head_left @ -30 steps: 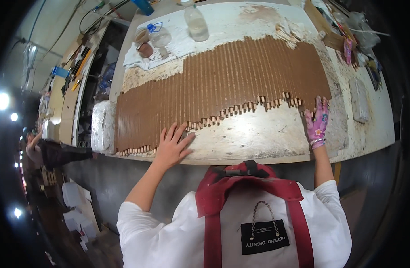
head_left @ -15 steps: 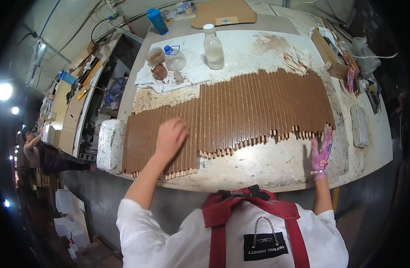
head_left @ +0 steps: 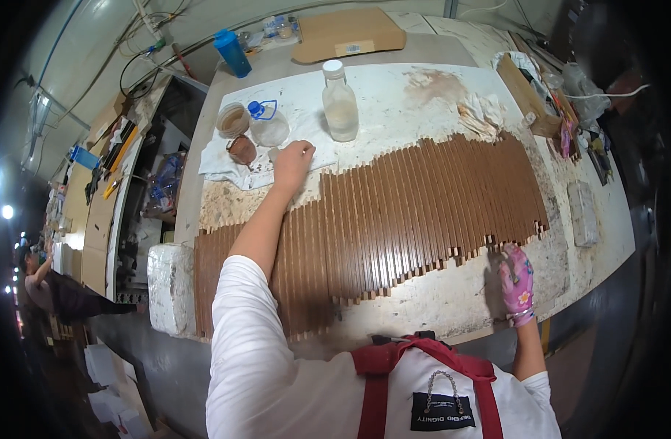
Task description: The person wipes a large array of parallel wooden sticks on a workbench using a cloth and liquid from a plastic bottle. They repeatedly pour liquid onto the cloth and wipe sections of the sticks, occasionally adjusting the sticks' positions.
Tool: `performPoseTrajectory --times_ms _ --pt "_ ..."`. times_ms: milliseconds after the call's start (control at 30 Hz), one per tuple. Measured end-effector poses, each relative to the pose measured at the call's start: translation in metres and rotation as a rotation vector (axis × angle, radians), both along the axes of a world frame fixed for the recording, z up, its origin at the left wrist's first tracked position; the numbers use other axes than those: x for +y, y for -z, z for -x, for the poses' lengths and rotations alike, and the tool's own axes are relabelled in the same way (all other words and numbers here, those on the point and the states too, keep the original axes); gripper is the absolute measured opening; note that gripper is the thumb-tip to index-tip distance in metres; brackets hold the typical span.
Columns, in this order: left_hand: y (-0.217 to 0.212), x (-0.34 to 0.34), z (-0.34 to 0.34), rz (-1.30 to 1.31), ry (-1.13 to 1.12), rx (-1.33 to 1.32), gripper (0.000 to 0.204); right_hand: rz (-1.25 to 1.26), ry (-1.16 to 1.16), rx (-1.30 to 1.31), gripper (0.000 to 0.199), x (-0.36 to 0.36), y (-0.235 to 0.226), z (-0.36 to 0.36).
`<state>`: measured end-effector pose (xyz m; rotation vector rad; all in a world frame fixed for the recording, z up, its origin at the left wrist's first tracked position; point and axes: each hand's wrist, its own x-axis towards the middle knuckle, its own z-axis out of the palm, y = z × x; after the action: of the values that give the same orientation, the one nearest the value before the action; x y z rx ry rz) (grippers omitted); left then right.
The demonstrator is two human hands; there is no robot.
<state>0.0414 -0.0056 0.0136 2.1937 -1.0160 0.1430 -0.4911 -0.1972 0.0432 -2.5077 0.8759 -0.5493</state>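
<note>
Many brown wooden strips [head_left: 394,212] lie side by side on the table in a wide, uneven row. My bare left hand [head_left: 293,164] reaches over the row's left part to the white cloth [head_left: 225,170]. Its fingers are curled closed, and what they hold, if anything, cannot be made out. Next to it are a clear jug with a blue cap [head_left: 269,126] and a small brown-stained cup [head_left: 242,151]. My right hand [head_left: 519,285], in a pink flowered glove, is just off the strips' near right edge. Its fingers are bent together, their tips partly hidden.
Beyond the left hand stands a white-capped bottle [head_left: 340,106]. A round tub [head_left: 232,119] and a blue bottle [head_left: 232,53] are farther left. Wrapped blocks sit left [head_left: 171,289] and right [head_left: 583,214] of the strips. A crumpled rag [head_left: 481,117] lies behind them. Another person [head_left: 39,282] works far left.
My left hand has moved from on top of the strips to the cloth beyond them. My right hand has drawn slightly nearer, its fingers now bent instead of stretched. The view has shifted.
</note>
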Motion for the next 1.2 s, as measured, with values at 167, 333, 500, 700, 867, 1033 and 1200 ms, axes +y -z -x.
performPoseTrajectory --times_ms 167,333,500,700,867,1033,1200 --pt "0.016 -0.021 0.0 -0.084 0.065 0.02 0.022 0.091 -0.011 -0.009 0.032 -0.042 -0.035 -0.043" --pt "0.022 -0.018 0.02 -0.137 0.098 0.202 0.026 0.063 0.034 -0.198 0.036 -0.163 -0.033 -0.104" --pt "0.017 -0.024 0.026 -0.155 0.044 0.195 0.029 0.224 0.138 0.128 0.047 -0.248 -0.023 -0.177" --pt "0.021 -0.02 0.029 -0.151 -0.001 0.126 0.025 0.261 0.333 0.341 0.089 -0.289 0.003 -0.254" --pt "0.017 -0.02 0.03 -0.162 0.005 0.089 0.025 0.198 0.223 0.684 0.064 -0.312 0.024 -0.282" --pt "0.016 -0.026 0.032 -0.167 0.005 0.02 0.024 0.476 0.159 -0.265 0.046 -0.374 0.023 -0.278" --pt "0.013 -0.019 0.031 -0.062 0.063 -0.197 0.014 -0.208 -0.114 -0.871 0.036 -0.313 -0.113 -0.237"
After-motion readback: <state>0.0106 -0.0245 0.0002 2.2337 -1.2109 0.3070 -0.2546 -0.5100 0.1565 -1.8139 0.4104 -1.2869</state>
